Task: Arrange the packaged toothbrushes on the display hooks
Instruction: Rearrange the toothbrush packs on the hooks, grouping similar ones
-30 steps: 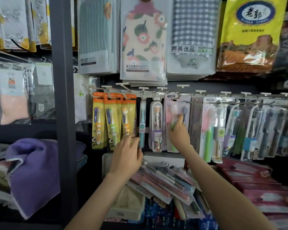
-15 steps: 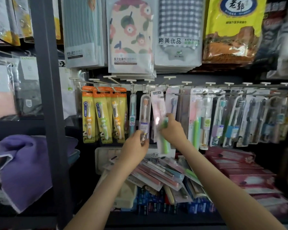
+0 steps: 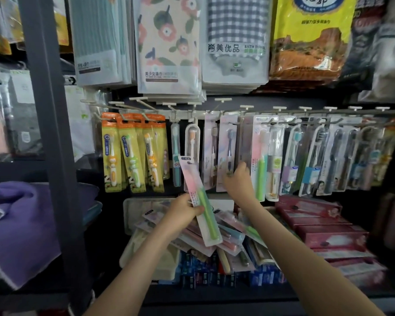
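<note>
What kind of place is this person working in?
Most likely a small shop's toiletries section. Packaged toothbrushes hang in a row from display hooks, bagged bath towels hang above them, and red boxes are stacked on the shelf below. The left hand holds one loose toothbrush pack.

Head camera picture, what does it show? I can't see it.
A person's left hand holds a pink-and-green toothbrush pack, tilted. The right hand reaches up among other packs hanging on shop hooks.
</note>
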